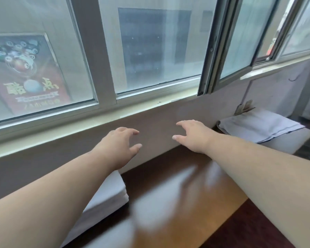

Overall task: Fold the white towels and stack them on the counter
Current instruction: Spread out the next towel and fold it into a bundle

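Observation:
A stack of folded white towels [107,196] lies on the dark wooden counter [177,185] at the lower left, partly hidden under my left forearm. More white towels [258,126] lie loosely folded on a white surface at the right, beyond the counter's end. My left hand [118,145] and my right hand [191,135] are both stretched forward in the air above the counter's far edge. Their fingers are spread and loosely bent, and they hold nothing. The right hand is nearer to the right-hand towels but does not touch them.
A grey wall and a pale window sill [115,119] run along the far side of the counter. An open window sash [227,51] juts inward at the upper right. A wall socket [243,108] sits behind the right-hand towels. A poster [25,72] shows behind the left pane.

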Motion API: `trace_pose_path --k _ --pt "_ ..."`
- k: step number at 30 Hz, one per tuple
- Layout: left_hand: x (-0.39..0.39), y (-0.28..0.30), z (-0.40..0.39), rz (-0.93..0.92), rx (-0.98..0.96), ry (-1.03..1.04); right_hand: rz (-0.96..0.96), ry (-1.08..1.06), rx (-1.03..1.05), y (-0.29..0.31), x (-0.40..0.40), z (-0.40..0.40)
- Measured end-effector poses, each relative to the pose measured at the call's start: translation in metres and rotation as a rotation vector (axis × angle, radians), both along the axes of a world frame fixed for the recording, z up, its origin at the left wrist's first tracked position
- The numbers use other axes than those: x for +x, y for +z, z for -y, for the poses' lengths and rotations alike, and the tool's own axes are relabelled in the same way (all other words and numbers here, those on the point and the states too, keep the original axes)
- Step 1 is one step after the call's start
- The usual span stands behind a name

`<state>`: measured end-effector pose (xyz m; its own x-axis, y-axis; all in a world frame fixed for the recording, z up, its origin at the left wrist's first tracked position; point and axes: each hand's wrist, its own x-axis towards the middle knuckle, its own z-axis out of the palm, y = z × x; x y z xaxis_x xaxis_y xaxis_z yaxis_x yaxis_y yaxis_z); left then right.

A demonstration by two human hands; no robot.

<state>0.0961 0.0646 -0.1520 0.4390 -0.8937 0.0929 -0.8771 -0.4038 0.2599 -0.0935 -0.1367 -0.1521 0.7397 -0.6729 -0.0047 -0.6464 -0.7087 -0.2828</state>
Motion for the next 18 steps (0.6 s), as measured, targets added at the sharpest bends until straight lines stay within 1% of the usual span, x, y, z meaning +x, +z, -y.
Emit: trace_pose_path --k 6,8,11,14,18 --pt "-0.110 0.009 0.087 0.013 0.014 -0.100 0.062 -0.121 -0.027 0.015 -0.142 0.050" --pt "-0.156 0.005 0.121 0.012 0.032 -0.125 0.043 -0.159 -0.035 0.014 -0.194 0.066" --pt "-0.231 -0.006 0.172 0.040 0.046 -0.183 -0.017 -0.228 -0.042 0.008 -0.275 0.092" --pt "-0.301 -0.024 0.218 0.081 0.070 -0.254 -0.044 -0.297 -0.003 -0.002 -0.351 0.116" --pt "-0.373 -0.049 0.263 0.127 0.089 -0.350 -0.077 -0.396 0.030 -0.016 -0.436 0.146"
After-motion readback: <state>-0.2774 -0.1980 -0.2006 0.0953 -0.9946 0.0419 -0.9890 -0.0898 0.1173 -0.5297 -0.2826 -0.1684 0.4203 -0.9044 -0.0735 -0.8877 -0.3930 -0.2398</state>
